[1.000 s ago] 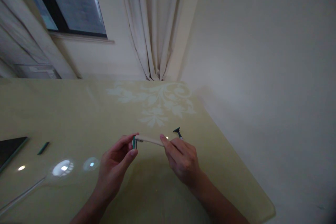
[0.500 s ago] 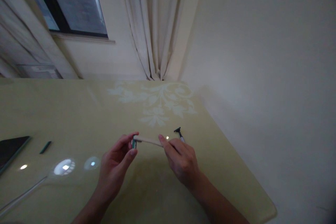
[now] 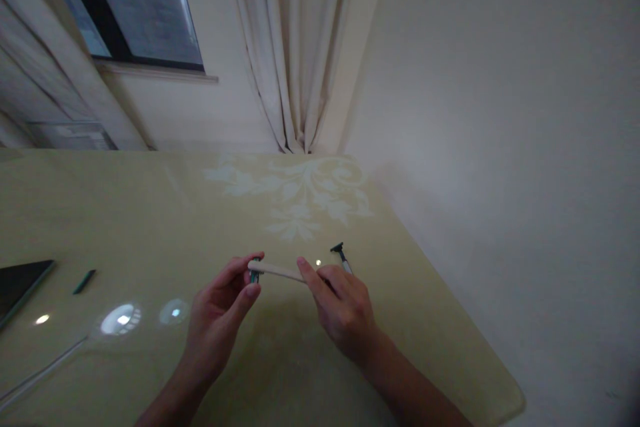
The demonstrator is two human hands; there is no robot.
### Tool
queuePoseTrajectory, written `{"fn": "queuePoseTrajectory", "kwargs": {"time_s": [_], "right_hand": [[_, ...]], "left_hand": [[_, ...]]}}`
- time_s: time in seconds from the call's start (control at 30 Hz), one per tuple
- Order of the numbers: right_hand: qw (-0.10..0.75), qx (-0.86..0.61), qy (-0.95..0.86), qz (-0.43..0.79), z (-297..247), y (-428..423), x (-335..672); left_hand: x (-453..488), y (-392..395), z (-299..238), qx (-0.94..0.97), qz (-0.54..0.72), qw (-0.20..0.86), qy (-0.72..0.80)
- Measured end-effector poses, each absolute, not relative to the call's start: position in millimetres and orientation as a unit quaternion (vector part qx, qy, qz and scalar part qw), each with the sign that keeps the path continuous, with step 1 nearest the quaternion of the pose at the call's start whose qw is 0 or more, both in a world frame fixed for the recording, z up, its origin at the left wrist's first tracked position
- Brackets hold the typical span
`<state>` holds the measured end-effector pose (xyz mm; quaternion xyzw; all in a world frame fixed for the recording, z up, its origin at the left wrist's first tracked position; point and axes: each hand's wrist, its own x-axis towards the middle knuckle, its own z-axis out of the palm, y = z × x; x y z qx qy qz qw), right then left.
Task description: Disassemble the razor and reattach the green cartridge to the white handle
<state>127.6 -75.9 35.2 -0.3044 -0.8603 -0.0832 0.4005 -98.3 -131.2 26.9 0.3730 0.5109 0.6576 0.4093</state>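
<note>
My left hand (image 3: 220,313) pinches a small green and black razor cartridge (image 3: 255,276) upright between thumb and fingers. My right hand (image 3: 347,303) is closed around the handle of a pale toothbrush (image 3: 280,271), index finger stretched along it. The brush head lies across the cartridge, bristles towards it; the bristles are mostly hidden. Just beyond my right hand, a razor (image 3: 342,255) with a dark top and lighter handle rests on the table, partly covered by the hand.
On the pale yellow glossy table (image 3: 150,213), a small dark green strip-like piece (image 3: 84,282) lies at left. Farther left are a dark flat panel (image 3: 23,283) and a thin clear rod or cable (image 3: 45,372). A curtain (image 3: 300,47) and wall border the table.
The toothbrush head has shifted slightly left, from the cartridge's upper part to across its face. My right hand moved a little left with it; my left hand stays nearly still.
</note>
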Motion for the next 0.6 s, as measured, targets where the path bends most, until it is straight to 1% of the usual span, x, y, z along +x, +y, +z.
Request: {"fn": "queuePoseTrajectory", "kwargs": {"time_s": [0.1, 0.2, 0.33, 0.4, 0.5, 0.6], "right_hand": [[0.389, -0.314, -0.862, -0.081, 34.0, -74.2, 127.4], [0.403, -0.334, -0.848, -0.087, 34.3, -73.3, 127.4], [0.394, -0.301, -0.865, -0.08, 36.9, -76.3, 126.2], [0.387, -0.309, -0.866, -0.079, 37.7, -77.2, 125.9], [0.401, -0.329, -0.85, -0.085, 37.9, -77.2, 126.2], [0.409, -0.315, -0.852, -0.088, 37.0, -77.3, 125.7]], "left_hand": [[-97.6, -131.6, 31.1, 0.357, 0.665, 0.406, 0.515], [-96.9, -130.2, 33.9, 0.344, 0.661, 0.411, 0.525], [-96.6, -128.6, 33.3, 0.344, 0.659, 0.417, 0.523], [-96.7, -128.7, 32.7, 0.347, 0.659, 0.414, 0.523], [-97.0, -129.2, 32.5, 0.346, 0.658, 0.41, 0.528], [-97.7, -129.7, 32.4, 0.342, 0.657, 0.419, 0.526]]}}
